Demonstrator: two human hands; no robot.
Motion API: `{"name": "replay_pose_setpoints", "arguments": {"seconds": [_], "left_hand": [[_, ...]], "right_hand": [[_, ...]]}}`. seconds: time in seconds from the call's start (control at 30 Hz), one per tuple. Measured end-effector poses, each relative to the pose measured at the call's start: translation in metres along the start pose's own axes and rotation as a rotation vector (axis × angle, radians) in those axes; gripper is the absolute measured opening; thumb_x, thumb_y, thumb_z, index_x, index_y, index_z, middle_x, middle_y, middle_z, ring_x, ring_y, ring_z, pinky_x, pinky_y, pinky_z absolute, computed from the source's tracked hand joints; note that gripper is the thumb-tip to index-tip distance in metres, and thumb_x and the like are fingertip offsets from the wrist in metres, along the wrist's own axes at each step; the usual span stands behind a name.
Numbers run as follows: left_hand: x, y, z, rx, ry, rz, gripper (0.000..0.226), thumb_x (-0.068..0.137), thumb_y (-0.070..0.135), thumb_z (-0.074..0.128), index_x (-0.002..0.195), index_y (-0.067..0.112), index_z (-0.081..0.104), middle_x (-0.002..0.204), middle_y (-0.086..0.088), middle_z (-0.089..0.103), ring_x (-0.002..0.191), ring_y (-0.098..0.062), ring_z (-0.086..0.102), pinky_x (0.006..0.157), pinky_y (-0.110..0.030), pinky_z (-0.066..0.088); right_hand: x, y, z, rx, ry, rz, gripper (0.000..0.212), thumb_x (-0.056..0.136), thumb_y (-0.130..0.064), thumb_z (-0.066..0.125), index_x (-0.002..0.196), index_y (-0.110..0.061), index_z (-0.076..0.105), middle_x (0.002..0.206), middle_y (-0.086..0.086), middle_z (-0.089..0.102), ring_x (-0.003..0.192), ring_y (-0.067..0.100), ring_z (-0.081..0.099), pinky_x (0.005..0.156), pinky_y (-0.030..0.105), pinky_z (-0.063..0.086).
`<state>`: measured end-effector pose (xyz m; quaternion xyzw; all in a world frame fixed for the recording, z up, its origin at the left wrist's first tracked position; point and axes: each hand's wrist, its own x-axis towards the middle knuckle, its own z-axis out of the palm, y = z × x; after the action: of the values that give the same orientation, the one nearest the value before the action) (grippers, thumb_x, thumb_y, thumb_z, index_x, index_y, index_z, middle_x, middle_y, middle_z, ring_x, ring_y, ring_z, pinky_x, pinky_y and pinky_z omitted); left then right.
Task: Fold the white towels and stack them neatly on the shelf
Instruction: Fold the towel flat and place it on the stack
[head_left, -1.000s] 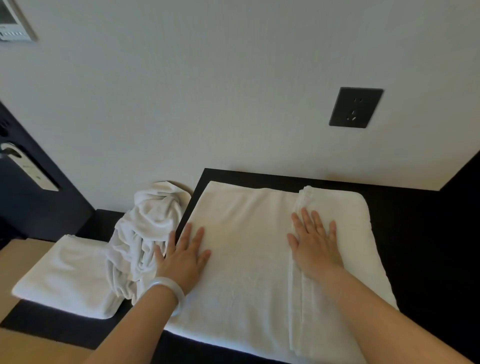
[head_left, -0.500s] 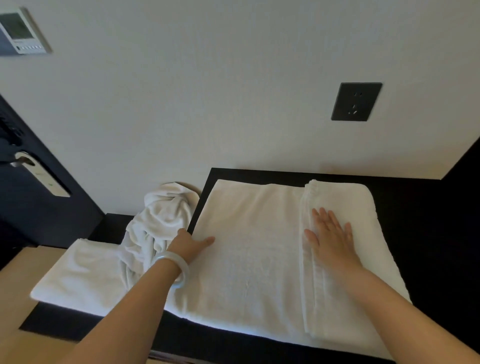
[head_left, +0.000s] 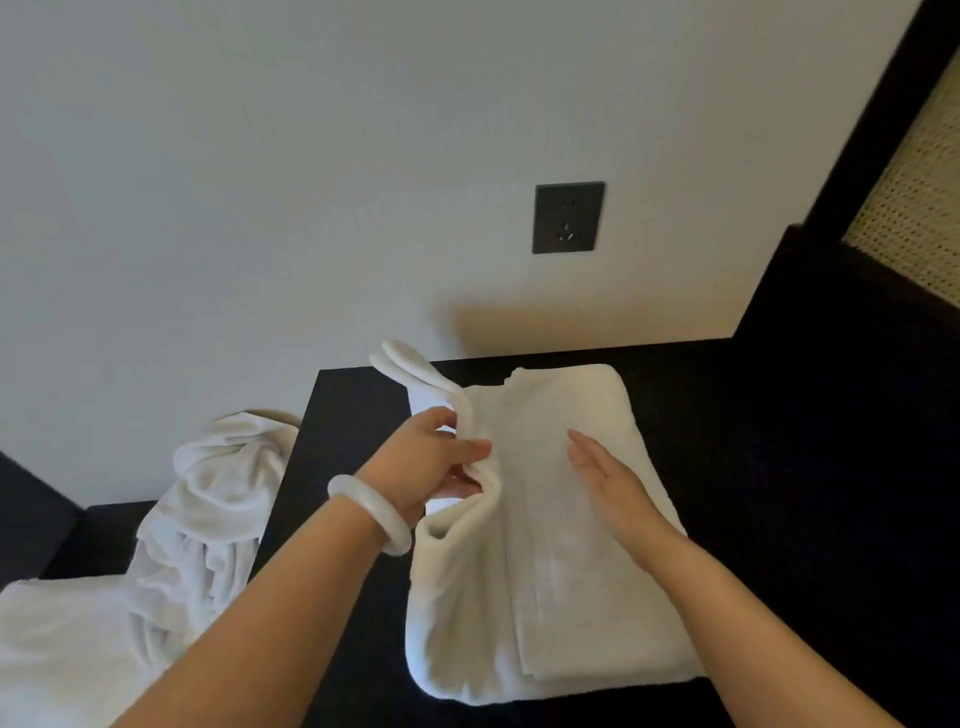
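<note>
Lifting the left edge of the white towel (head_left: 561, 597) off the black shelf (head_left: 353, 415) since a moment ago, pinching it in the curled left hand (head_left: 426, 457), fingertips partly hiding inside the fold; pressing down with the right hand (head_left: 608, 478), fingers straight.

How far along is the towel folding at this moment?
Done: the flat towel at lower left looks folded. In hand: the left hand grips the left edge of the middle towel and lifts it over, while the right hand presses flat on it. Left: the crumpled towel is unfolded and drapes partly over the flat one, and no neat stack shows yet.
</note>
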<state>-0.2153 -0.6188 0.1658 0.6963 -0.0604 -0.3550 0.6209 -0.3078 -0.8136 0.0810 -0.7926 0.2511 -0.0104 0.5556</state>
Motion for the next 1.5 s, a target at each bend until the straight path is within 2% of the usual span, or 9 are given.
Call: {"name": "replay_pose_setpoints", "arguments": {"seconds": [0.13,0.2,0.4,0.63,0.83,0.97,1.1,1.27,1.5], "left_hand": [[0.019,-0.01,0.087,0.251,-0.126,0.044,0.039,0.087,0.013,0.072,0.121,0.01,0.053,0.091,-0.009,0.065,0.073,-0.025,0.071,0.076,-0.035,0.06],[0.028,-0.027,0.114,0.484,-0.222,0.087,0.047,0.092,0.021,0.066,0.135,0.018,0.047,0.109,-0.004,0.065,0.096,-0.023,0.07,0.094,-0.034,0.054],[0.056,-0.064,0.095,1.534,-0.217,0.568,0.06,0.102,0.038,0.039,0.155,0.029,0.012,0.164,0.006,0.002,0.151,-0.02,-0.003,0.121,-0.042,-0.004],[0.045,-0.108,0.061,1.484,-0.086,0.406,0.07,0.087,0.067,-0.008,0.149,0.039,-0.023,0.155,0.012,-0.035,0.141,-0.02,-0.037,0.119,-0.049,-0.013],[-0.003,-0.1,0.086,1.417,0.022,0.007,0.086,0.08,0.072,-0.008,0.153,0.028,-0.017,0.16,-0.004,-0.024,0.148,-0.036,-0.015,0.119,-0.054,0.002],[-0.019,-0.088,0.08,1.444,0.03,0.064,0.067,0.098,0.061,0.021,0.154,0.025,0.011,0.16,-0.011,0.007,0.143,-0.037,0.013,0.116,-0.049,0.02],[-0.008,-0.08,0.024,1.229,0.195,0.276,0.042,0.101,0.041,0.041,0.139,0.022,0.043,0.14,0.003,0.041,0.124,-0.017,0.039,0.108,-0.03,0.035],[0.016,-0.077,-0.071,1.336,0.429,0.168,0.043,0.098,0.034,0.05,0.139,0.024,0.043,0.146,0.004,0.038,0.134,-0.021,0.037,0.112,-0.039,0.028],[0.042,-0.057,-0.111,1.248,0.272,0.1,0.029,0.085,0.035,0.07,0.106,0.02,0.058,0.111,-0.001,0.052,0.101,-0.023,0.054,0.093,-0.037,0.046]], "right_hand": [[-0.007,0.001,-0.041,0.075,0.238,0.033,0.044,0.103,-0.044,0.038,0.145,-0.031,0.043,0.143,-0.006,0.048,0.128,0.013,0.046,0.104,0.033,0.038],[-0.007,0.007,-0.057,0.051,0.297,0.087,0.045,0.103,-0.038,0.042,0.146,-0.025,0.042,0.144,-0.001,0.048,0.127,0.015,0.047,0.099,0.032,0.04],[0.0,0.03,-0.049,-0.165,0.142,0.295,0.052,0.098,-0.037,0.053,0.145,-0.019,0.041,0.136,0.006,0.052,0.122,0.026,0.052,0.102,0.045,0.046],[0.033,0.013,-0.028,-0.381,0.034,0.118,0.021,0.093,-0.013,0.052,0.111,-0.015,0.062,0.104,0.006,0.064,0.095,0.023,0.061,0.088,0.042,0.052],[0.062,-0.029,-0.005,-0.529,-0.274,-0.135,0.024,0.086,-0.016,0.055,0.102,-0.024,0.072,0.094,-0.002,0.071,0.09,0.019,0.067,0.084,0.041,0.055],[0.069,-0.048,0.012,-0.603,-0.459,-0.315,0.039,0.087,-0.018,0.059,0.122,-0.033,0.068,0.118,-0.015,0.068,0.108,0.003,0.06,0.093,0.025,0.046],[0.076,-0.043,-0.004,-0.673,-0.301,-0.279,0.048,0.091,-0.021,0.066,0.135,-0.035,0.052,0.126,-0.009,0.061,0.115,0.009,0.056,0.1,0.032,0.047],[0.061,-0.03,-0.058,-0.777,-0.07,-0.199,0.014,0.085,-0.025,0.073,0.091,-0.029,0.061,0.102,-0.01,0.058,0.095,0.009,0.057,0.085,0.028,0.049],[0.055,-0.003,-0.091,-0.55,-0.045,-0.08,0.024,0.08,-0.019,0.078,0.093,-0.032,0.063,0.104,-0.009,0.059,0.095,0.008,0.057,0.076,0.024,0.045]]}}
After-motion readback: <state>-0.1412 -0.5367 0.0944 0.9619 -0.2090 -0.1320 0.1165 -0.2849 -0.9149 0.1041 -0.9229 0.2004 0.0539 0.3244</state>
